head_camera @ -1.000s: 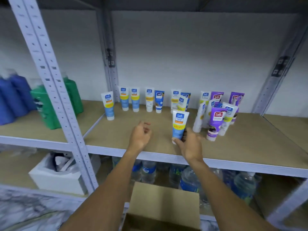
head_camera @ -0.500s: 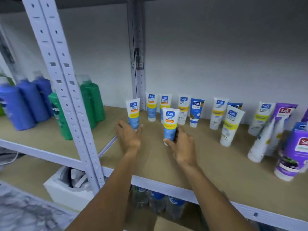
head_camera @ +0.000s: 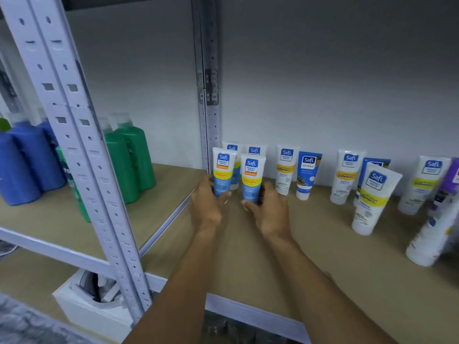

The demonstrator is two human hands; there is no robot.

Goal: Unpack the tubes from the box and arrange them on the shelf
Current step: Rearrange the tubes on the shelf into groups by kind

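Note:
Two blue-and-yellow Safi tubes stand upright, cap down, side by side near the left end of the wooden shelf (head_camera: 310, 256). My left hand (head_camera: 206, 202) grips the left tube (head_camera: 222, 173) by its lower part. My right hand (head_camera: 269, 212) grips the right tube (head_camera: 252, 180) low down. Two more tubes stand just behind them against the wall. Several other white, blue and purple tubes (head_camera: 373, 194) stand along the back and to the right. The box is out of view.
A white perforated upright (head_camera: 82, 155) stands at the front left, another post (head_camera: 210, 95) at the back. Green bottles (head_camera: 129, 157) and blue bottles (head_camera: 24, 160) fill the neighbouring shelf. A white bin (head_camera: 94, 306) sits below left.
My right hand carried its tube left and back, beside the front-left tube. My left hand moved onto that tube and closed round it. The view shifted left and closer.

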